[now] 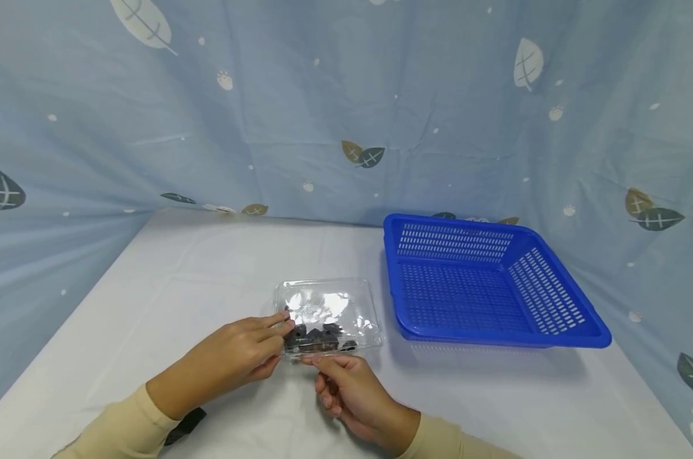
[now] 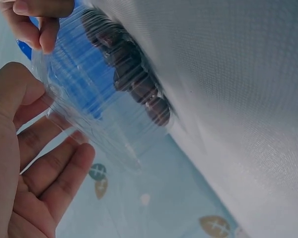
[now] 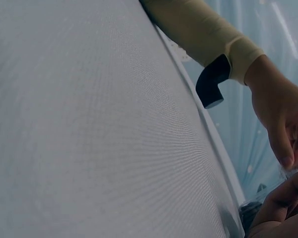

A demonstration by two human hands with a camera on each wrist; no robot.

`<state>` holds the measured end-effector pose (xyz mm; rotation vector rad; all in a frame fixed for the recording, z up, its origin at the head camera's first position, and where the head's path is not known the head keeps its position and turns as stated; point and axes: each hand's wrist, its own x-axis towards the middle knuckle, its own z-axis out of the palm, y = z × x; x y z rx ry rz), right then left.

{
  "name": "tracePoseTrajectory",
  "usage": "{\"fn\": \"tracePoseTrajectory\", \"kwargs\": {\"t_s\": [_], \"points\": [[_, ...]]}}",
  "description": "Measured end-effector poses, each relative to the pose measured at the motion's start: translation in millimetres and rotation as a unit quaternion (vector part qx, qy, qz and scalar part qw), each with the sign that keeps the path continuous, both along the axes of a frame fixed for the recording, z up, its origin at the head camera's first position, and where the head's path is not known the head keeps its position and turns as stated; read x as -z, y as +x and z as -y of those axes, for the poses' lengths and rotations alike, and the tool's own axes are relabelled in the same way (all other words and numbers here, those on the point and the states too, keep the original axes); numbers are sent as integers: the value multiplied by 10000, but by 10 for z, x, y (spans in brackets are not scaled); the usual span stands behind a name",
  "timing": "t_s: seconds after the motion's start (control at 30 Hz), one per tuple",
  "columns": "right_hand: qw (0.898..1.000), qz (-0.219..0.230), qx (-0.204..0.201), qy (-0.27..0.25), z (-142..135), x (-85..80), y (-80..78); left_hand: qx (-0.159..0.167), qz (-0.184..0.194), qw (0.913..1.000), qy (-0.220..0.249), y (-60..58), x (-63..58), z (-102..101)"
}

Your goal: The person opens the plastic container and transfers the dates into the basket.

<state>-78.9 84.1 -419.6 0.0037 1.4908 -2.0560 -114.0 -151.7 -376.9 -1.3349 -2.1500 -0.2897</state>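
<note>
Head view: I see the left hand (image 1: pixel 243 347) at the near left corner of a clear plastic box (image 1: pixel 354 306), and the right hand (image 1: pixel 354 395) at its near edge. Each hand pinches the plastic between thumb and fingers, with a small gap between the two hands. The box is near the middle of the white-covered desk (image 1: pixel 162 306), and dark brown pieces (image 1: pixel 317 343) lie inside it, gathered toward the side nearest the person. From my left wrist view they are roundish and packed in a row low in the box; I cannot tell whether its lid is fastened. To the right of the box, just beside it, I have a blue basket (image 1: pixel 495 336) with slotted walls. Behind the desk hangs a light blue curtain (image 1: pixel 300 95) printed with leaves, and both forearms wear beige sleeves (image 1: pixel 131 424)
</note>
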Motion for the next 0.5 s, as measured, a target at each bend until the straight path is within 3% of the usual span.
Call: {"fn": "tracePoseTrajectory", "kwargs": {"t_s": [0.5], "points": [[10000,0,-13,-56,7,-3,-1,-144,-344,9993,11,20,12,-39]]}}
